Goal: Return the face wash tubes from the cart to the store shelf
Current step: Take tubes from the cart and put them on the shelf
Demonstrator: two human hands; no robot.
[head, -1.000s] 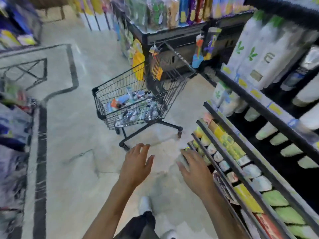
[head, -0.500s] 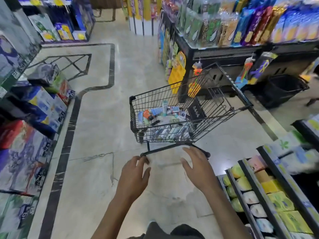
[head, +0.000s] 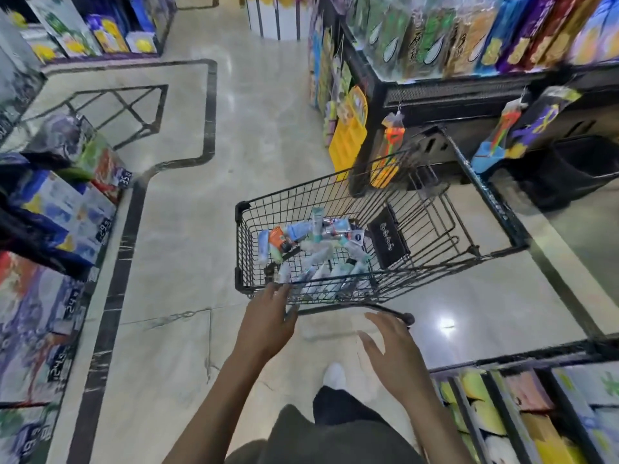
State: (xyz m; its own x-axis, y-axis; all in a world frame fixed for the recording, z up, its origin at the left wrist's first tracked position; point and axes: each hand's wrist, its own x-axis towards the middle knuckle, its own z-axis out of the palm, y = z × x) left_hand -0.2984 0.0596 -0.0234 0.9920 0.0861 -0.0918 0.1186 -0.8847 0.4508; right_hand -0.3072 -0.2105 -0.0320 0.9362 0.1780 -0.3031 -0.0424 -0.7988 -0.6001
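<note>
A black wire cart (head: pixel 445 226) stands on the pale tiled floor (head: pixel 187 249) in a store aisle, its basket front toward the camera. The face wash tubes (head: pixel 315 249) lie loose in a heap on the basket bottom, mostly white, pale blue and teal, with one orange pack at the left edge of the heap. A black placard (head: pixel 388 241) leans inside the basket just right of them.

The left hand (head: pixel 268 321) reaches to the near front rim of the basket at its left corner. Its fingers (head: pixel 279 291) are extended and close together, tips at the wire; contact appears likely, though motion blur prevents confirmation. It holds nothing.

The right hand (head: pixel 392 353) hovers lower, near the cart's lower front bar and apart from the basket. Its fingers are spread and gently bent, palm facing left, holding nothing.

The store shelf (head: pixel 522 406) at lower right carries rows of yellow, green and white packs. A second shelf unit (head: pixel 469 45) with upright coloured packets stands beyond the cart. Boxed goods (head: pixel 57 212) with price tags are stacked along the left. One white shoe (head: pixel 335 376) shows between the forearms.
</note>
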